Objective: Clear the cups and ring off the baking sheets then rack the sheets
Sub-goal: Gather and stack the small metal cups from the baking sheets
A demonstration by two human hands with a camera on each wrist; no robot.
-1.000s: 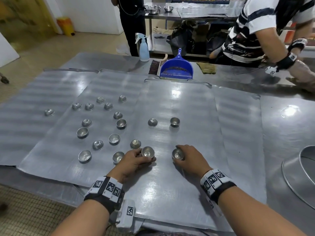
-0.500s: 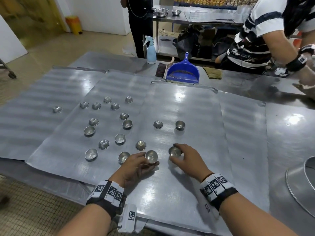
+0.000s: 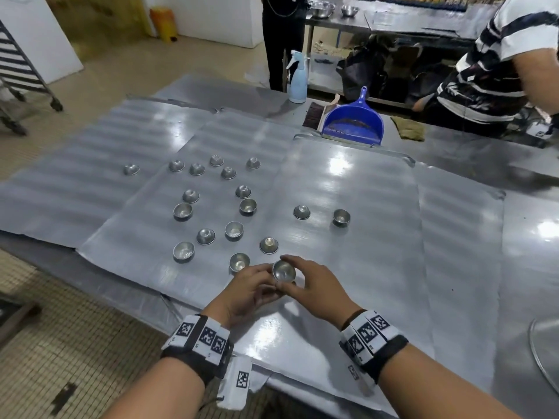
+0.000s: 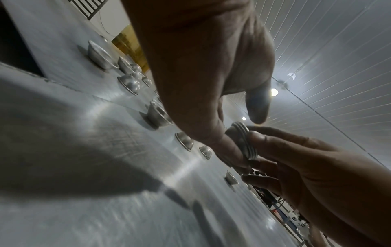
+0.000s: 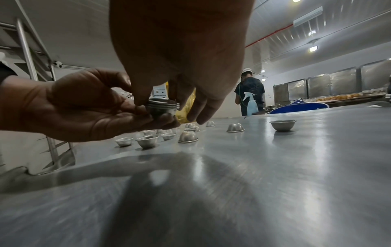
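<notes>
Several small metal cups [image 3: 234, 230] lie scattered, some upright and some upside down, over overlapping baking sheets [image 3: 378, 267]. Just above the near sheet, a nested stack of cups [image 3: 283, 272] is held between both hands. My left hand [image 3: 266, 282] cradles the stack [image 5: 162, 107] from below with curled fingers, palm up. My right hand [image 3: 295, 275] pinches the stack's rim [image 4: 242, 142] from above. Two more cups [image 3: 341, 217] stand apart on the middle sheet. A large metal ring [image 3: 544, 355] shows partly at the right edge.
A blue dustpan [image 3: 352, 122], a brush and a spray bottle [image 3: 298, 78] sit at the table's far side. A person in a striped shirt [image 3: 490, 71] works at the far right; another stands behind. A wheeled rack [image 3: 18, 65] stands on the left.
My right hand brought its cup leftward to the left hand's cup. Both hands now hold the cups nested together, lifted slightly off the sheet.
</notes>
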